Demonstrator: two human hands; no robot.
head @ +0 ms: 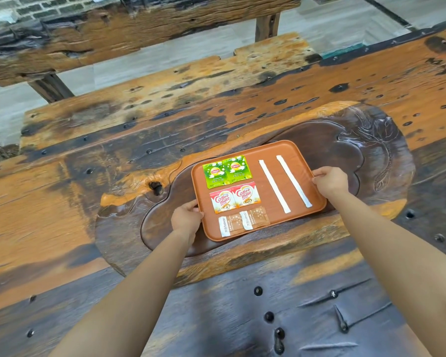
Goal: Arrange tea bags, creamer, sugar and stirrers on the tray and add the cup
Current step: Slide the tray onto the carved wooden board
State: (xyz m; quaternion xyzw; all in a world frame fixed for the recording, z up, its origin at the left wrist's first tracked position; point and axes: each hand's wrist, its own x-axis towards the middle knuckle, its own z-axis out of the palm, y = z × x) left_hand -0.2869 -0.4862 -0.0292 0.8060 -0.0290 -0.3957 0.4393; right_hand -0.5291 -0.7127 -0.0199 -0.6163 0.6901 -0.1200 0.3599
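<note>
A brown tray [276, 148] lies in the dark carved hollow of the wooden table. On its left side sit two green tea bags [227, 171], below them two creamer packets [234, 197], and nearest me two brown sugar packets [243, 221]. Two white wrapped stirrers [283, 185] lie side by side on the tray's right half. My left hand [187, 219] grips the tray's left edge. My right hand [330, 182] grips its right edge. No cup is in view.
The rough wooden table [113, 197] has a carved dark recess [345, 150] around the tray, with iron nails and knots in the planks. A wooden bench [139, 27] stands beyond the far edge.
</note>
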